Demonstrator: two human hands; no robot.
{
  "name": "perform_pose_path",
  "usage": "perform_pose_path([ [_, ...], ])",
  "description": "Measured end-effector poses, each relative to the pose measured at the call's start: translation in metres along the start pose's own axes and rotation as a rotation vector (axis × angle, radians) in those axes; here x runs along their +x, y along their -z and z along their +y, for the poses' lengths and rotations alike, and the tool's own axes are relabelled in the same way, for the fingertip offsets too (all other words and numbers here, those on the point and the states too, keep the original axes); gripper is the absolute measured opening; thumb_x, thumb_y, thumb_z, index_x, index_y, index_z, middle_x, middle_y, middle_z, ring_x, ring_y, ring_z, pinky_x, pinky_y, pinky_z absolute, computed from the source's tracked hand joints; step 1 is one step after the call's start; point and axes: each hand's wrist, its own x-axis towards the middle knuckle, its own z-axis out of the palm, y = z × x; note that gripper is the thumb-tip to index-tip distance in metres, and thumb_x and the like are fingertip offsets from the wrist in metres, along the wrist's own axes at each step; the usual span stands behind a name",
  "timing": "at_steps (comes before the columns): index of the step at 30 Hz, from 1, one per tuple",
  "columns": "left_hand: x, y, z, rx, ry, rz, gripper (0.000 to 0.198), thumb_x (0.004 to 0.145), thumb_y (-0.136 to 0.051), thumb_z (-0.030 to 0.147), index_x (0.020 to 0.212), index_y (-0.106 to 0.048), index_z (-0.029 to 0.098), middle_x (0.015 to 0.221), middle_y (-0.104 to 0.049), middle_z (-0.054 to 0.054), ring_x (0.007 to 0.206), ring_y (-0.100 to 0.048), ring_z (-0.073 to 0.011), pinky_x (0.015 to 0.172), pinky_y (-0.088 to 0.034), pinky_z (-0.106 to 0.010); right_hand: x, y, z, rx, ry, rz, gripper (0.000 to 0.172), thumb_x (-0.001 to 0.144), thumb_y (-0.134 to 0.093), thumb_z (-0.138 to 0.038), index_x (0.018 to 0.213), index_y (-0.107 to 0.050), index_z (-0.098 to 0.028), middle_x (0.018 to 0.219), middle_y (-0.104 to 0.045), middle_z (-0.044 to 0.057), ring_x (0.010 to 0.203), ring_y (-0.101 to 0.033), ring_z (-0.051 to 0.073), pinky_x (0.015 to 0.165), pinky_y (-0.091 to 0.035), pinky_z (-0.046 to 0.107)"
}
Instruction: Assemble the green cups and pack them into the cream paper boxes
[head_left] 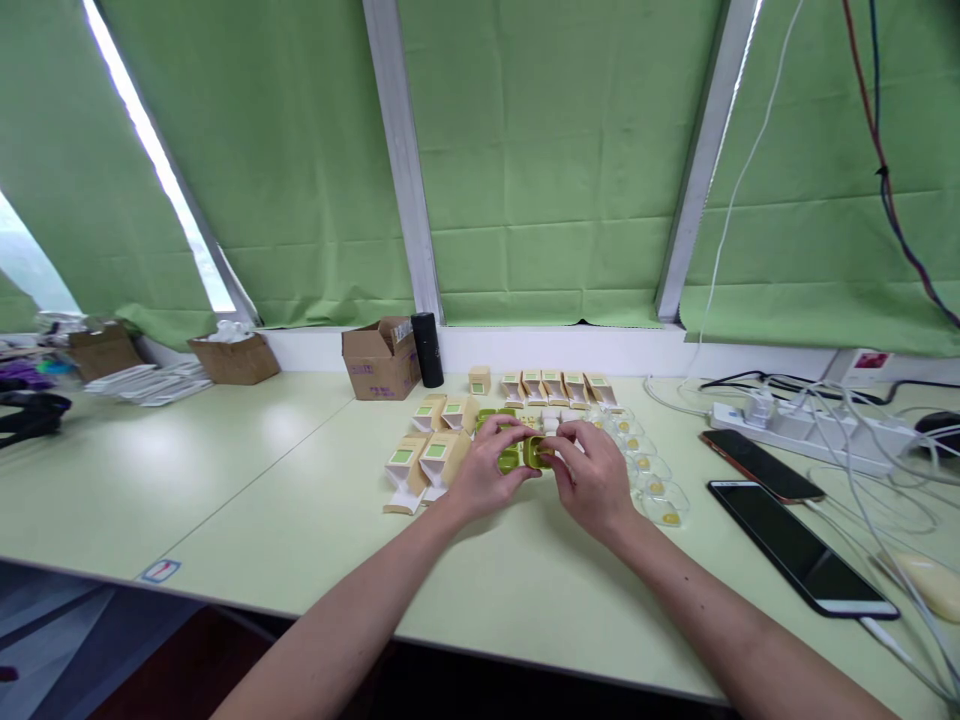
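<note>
Head view: a small green case [534, 453] is held over the middle of the counter [300, 540] in two bare hands. The left hand's [487, 468] fingers are clamped on it; the right hand's [594, 478] fingers meet its rim, their grip unclear. This case seems unfinished. More green pieces [508, 460] lie behind. Rightward are clear shells [664, 505] with yellow pieces. Toward the back edge, five cartons [553, 388] gape open; one closed carton [479, 380] looks done.
</note>
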Motion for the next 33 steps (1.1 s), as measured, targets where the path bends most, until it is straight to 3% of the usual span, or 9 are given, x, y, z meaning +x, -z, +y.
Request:
perform_pose_path([
  [11,-0.0004,0.0011,0.0006,0.012,-0.014,-0.013,0.048,0.079,-0.086,0.016,0.124,-0.072,0.027,0.122,-0.062,-0.009,0.122,-0.062,-0.0277,0.107,-0.056,-0.045,0.0007,-0.0004,-0.003,-0.121,0.068,-0.027,0.021,0.103,-0.053,-0.018,0.094,-0.072,-0.021,0.086,-0.065,0.007,0.079,-0.054,0.022,0.07,-0.037,0.036],
  [25,-0.0023,-0.0009,-0.0056,0.002,-0.06,-0.022,0.048,0.082,-0.086,0.019,0.127,-0.073,0.029,0.124,-0.062,-0.01,0.121,-0.063,-0.028,0.106,-0.056,-0.048,0.0028,-0.0035,0.0015,-0.028,0.187,0.044,0.017,0.099,-0.058,-0.01,0.087,-0.067,-0.019,0.077,-0.062,0.004,0.074,-0.05,0.02,0.066,-0.033,0.034],
  [33,-0.0001,0.0018,-0.0077,0.058,-0.102,-0.015,0.049,0.083,-0.085,0.016,0.129,-0.071,0.027,0.122,-0.063,-0.009,0.122,-0.062,-0.0276,0.106,-0.056,-0.046,0.0016,-0.0014,0.0068,0.066,0.179,0.018,0.017,0.097,-0.057,-0.01,0.105,-0.068,-0.02,0.085,-0.067,0.006,0.079,-0.056,0.023,0.068,-0.04,0.036],
])
